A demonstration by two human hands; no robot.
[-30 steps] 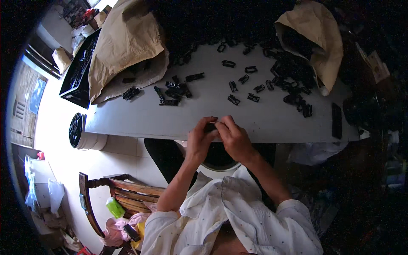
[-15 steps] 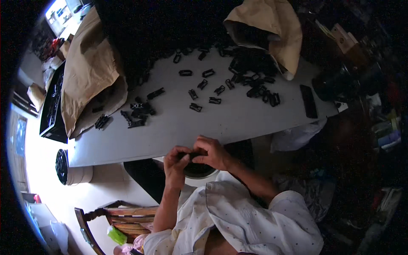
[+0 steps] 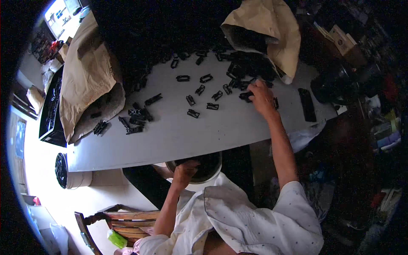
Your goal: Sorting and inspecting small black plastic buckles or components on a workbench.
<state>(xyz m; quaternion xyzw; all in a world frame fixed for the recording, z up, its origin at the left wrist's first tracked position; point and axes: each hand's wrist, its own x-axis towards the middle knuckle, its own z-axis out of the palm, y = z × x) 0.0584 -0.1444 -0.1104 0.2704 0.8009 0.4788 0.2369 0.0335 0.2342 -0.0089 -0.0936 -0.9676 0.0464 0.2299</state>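
Observation:
My right hand (image 3: 261, 98) reaches over the table at the right-hand pile, its fingers bent and closed around a small black plastic part (image 3: 245, 97). More black parts (image 3: 251, 67) are heaped just beyond it. My left hand (image 3: 186, 171) is low at my lap, over a round pale-rimmed bucket (image 3: 208, 178) with a dark inside. Its fingers are dark and blurred, so whether they hold anything cannot be told. Several small black rectangular frames (image 3: 212, 106) lie scattered at mid-table, left of my right hand.
A brown paper sack (image 3: 85, 80) lies at the table's left; another paper sack (image 3: 285, 38) is at the back right. A flat black phone-like slab (image 3: 307, 105) rests near the right edge. Below left are a filled white bucket (image 3: 79, 176) and a wooden chair (image 3: 131, 222).
My hands were together at the table's front edge. The right hand has moved up and right to the pile, while the left has dropped over the bucket.

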